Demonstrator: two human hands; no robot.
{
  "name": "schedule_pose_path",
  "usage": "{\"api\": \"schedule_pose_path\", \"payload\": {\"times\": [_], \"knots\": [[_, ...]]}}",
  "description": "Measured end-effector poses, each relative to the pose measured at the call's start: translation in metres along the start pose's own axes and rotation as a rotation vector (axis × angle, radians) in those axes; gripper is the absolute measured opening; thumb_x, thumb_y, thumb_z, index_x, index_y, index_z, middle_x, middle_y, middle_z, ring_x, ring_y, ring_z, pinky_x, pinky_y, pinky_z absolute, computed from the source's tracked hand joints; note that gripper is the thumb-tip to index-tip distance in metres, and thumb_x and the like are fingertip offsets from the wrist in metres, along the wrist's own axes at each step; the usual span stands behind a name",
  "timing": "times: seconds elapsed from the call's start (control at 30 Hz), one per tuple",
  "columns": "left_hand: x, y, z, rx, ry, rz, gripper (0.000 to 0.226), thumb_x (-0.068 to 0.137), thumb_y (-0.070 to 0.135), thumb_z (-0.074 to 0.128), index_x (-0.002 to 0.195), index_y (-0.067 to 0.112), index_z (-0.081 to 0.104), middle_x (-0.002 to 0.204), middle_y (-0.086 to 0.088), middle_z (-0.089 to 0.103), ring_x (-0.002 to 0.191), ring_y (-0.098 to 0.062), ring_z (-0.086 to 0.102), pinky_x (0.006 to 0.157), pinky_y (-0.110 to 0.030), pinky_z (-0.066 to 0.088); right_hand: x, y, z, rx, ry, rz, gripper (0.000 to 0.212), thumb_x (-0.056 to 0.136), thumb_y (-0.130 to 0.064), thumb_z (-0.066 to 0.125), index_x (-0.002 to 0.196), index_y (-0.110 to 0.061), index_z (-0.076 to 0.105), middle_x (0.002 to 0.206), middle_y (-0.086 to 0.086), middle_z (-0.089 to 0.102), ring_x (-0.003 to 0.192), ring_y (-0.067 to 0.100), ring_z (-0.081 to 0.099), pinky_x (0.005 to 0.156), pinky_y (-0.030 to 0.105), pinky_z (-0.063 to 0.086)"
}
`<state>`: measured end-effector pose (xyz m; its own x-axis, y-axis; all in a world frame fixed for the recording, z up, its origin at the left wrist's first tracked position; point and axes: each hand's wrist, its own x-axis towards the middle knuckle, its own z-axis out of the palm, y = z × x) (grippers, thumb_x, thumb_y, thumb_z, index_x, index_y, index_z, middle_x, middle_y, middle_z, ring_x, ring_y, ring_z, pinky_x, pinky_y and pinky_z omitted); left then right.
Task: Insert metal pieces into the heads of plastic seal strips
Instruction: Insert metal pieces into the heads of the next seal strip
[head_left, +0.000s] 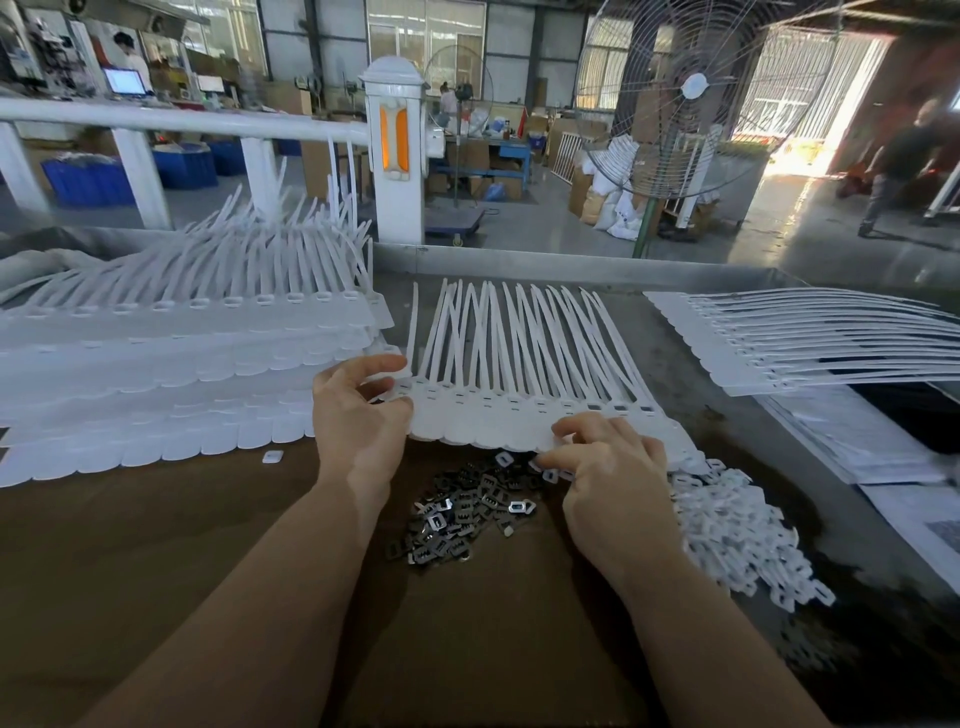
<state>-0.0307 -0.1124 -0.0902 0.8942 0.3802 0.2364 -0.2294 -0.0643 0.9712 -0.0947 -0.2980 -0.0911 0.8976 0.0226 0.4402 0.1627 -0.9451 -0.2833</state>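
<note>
Far left, a stack of white seal strips (171, 374) is lying on the surface (156, 545). My left hand (358, 410) is pinching the left end of the row of strips (519, 410) I'm working on. Metal pieces (462, 519) are sitting heaped just below. My right hand (613, 467) is curling onto the row's right edge; white clips (737, 540) beside it. I'm reading no writing anywhere.

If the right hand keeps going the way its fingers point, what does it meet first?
The right hand points up-left over the near edge of the joined sheet of white plastic seal strips. It would probably meet that sheet's slotted heads first, though depth is hard to judge.
</note>
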Motion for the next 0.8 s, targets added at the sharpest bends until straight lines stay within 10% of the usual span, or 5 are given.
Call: {"api": "schedule_pose_path", "payload": {"times": [0.5, 0.8], "knots": [[0.003, 0.007, 0.008, -0.305, 0.03, -0.193, 0.043, 0.078, -0.009, 0.062, 0.081, 0.034, 0.064, 0.12, 0.0, 0.047, 0.089, 0.004, 0.056, 0.058, -0.003, 0.042, -0.003, -0.011, -0.003, -0.01, -0.082, -0.194, 0.054, 0.079, -0.013, 0.027, 0.111, -0.028, 0.068, 0.133, 0.001, 0.05, 0.125, 0.02, 0.039, 0.095, 0.036, 0.025], [-0.003, 0.001, 0.002, 0.153, 0.005, -0.002, 0.046, 0.084, -0.009, 0.053, 0.077, 0.036, 0.059, 0.104, 0.005, 0.041, 0.074, -0.003, 0.052, 0.052, 0.002, 0.037, -0.002, -0.001, 0.0, 0.13, 0.109, -0.016, 0.038, 0.067, -0.003, 0.037, 0.074, -0.011, 0.074, 0.094, 0.002, 0.064, 0.097, 0.023, 0.054, 0.081, 0.03, 0.027]]}}
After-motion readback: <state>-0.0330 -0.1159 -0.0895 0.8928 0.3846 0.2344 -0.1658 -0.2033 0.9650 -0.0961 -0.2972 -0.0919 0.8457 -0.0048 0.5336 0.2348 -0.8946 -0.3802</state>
